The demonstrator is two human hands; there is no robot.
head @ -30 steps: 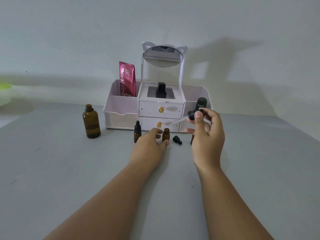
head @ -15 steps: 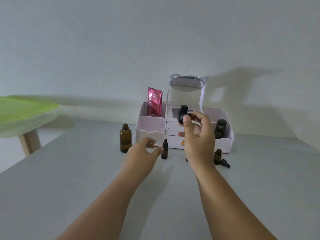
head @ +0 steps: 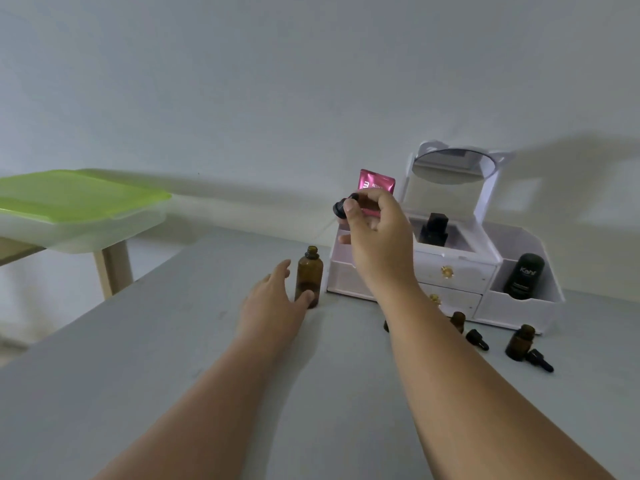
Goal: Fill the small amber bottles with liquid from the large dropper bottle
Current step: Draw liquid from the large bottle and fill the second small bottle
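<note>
The large amber bottle (head: 309,275) stands uncapped on the grey table (head: 145,358), left of the white organiser. My left hand (head: 273,299) is cupped around its left side, thumb against its base, fingers spread and apart from the glass. My right hand (head: 377,237) is raised above and to the right of that bottle, pinching the black dropper cap (head: 341,206). Two small amber bottles (head: 458,320) (head: 519,342) stand open in front of the organiser. Small black dropper caps (head: 477,339) (head: 539,362) lie beside them. My right forearm mostly hides a third small bottle (head: 385,325).
A white organiser (head: 519,299) with a round mirror (head: 450,164) stands at the back right; it holds a pink sachet (head: 377,181), a black bottle (head: 524,275) and a dark bottle (head: 433,228). A green-topped stool (head: 76,202) stands beyond the table's left edge.
The view has swung left. My right hand carried the dropper leftward over to the large bottle. My left hand left the small bottle and reached the large one.
</note>
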